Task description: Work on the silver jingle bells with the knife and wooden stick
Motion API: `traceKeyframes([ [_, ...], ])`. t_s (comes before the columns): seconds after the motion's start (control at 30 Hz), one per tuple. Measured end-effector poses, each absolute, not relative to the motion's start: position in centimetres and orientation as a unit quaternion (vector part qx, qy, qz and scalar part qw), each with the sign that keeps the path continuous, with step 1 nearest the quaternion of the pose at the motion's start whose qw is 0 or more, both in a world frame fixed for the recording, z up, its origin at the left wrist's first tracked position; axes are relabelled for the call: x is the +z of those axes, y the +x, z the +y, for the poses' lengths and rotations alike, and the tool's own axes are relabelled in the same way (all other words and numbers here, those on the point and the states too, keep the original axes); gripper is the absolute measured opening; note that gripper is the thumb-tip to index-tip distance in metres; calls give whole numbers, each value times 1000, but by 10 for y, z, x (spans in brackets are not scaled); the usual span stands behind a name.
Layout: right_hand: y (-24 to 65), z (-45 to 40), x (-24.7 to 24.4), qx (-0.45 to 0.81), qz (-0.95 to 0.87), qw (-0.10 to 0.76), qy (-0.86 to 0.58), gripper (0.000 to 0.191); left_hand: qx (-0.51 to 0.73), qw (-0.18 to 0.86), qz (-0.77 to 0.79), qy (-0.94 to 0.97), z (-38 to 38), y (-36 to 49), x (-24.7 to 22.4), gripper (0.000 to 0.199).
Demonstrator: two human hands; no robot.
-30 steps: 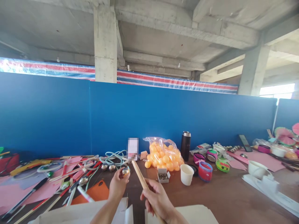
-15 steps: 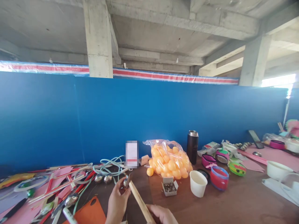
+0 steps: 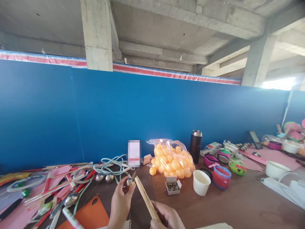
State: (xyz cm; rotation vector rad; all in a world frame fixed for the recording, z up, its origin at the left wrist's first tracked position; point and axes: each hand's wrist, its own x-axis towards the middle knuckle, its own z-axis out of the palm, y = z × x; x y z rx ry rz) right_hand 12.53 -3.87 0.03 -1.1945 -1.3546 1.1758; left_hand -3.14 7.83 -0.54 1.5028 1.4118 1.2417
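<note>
My left hand [image 3: 121, 198] is closed, its thumb and fingertips round a small shiny silver ball [image 3: 129, 182] with a bit of yellow at its lower edge. In my right hand [image 3: 165, 214] is a flat light wooden stick [image 3: 146, 198], which slants up and left. The stick's upper end is just right of the ball; whether they touch cannot be told. A dark pointed piece shows above the ball. An open small box of metal bits [image 3: 173, 186] stands on the brown table [image 3: 181, 208], right of the stick.
Behind lie a clear bag of orange balls [image 3: 172, 160], a black bottle [image 3: 195, 146] and a pale cord [image 3: 111, 167]. A white cup [image 3: 201, 183] stands at right. Orange sheet [image 3: 89, 213], sticks and papers cover the left. A blue partition [image 3: 143, 108] rises behind.
The view has tilted down slightly. My left hand has turned a little, and the silver ball now shows more clearly between its fingers. The stick remains in my right hand.
</note>
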Motion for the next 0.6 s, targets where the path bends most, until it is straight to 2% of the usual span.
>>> traceKeyframes([
  [0.33,122,-41,10,477,-546,456,-516,49,496,367,522,588,86,-31,-21,50],
  [0.6,123,-44,11,484,-520,427,-559,40,493,391,570,528,87,-36,-18,47],
])
